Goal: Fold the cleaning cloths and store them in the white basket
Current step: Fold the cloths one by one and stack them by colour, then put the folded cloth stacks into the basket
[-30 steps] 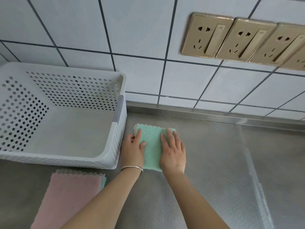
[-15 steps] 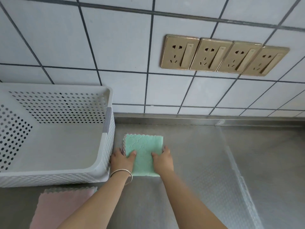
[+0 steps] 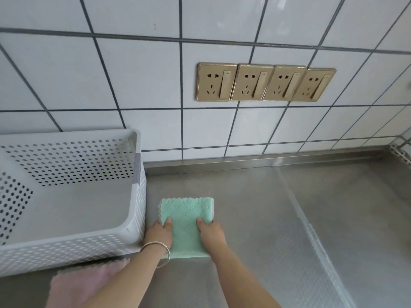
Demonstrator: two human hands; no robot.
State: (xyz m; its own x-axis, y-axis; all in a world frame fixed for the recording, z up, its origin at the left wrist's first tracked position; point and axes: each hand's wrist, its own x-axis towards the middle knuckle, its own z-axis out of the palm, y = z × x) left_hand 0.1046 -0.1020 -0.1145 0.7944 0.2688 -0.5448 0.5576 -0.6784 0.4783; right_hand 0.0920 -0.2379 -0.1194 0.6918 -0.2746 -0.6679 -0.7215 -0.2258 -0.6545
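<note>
A folded green cloth (image 3: 185,221) lies flat on the steel counter, just right of the white basket (image 3: 135,236). My left hand (image 3: 159,234) grips its left edge, thumb on top. My right hand (image 3: 212,232) grips its right edge the same way. The perforated basket holds nothing that I can see. A stack of pink cloths (image 3: 82,283) lies in front of the basket at the lower left, partly hidden by my left forearm.
A tiled wall with a row of gold sockets (image 3: 264,83) rises behind the steel counter (image 3: 289,218). A raised steel lip runs along the wall's foot. A patterned object (image 3: 400,152) sits at the far right edge.
My hands slid back from pressing flat on the cloth to holding its two side edges. The camera tilted up, so the wall fills more of the view.
</note>
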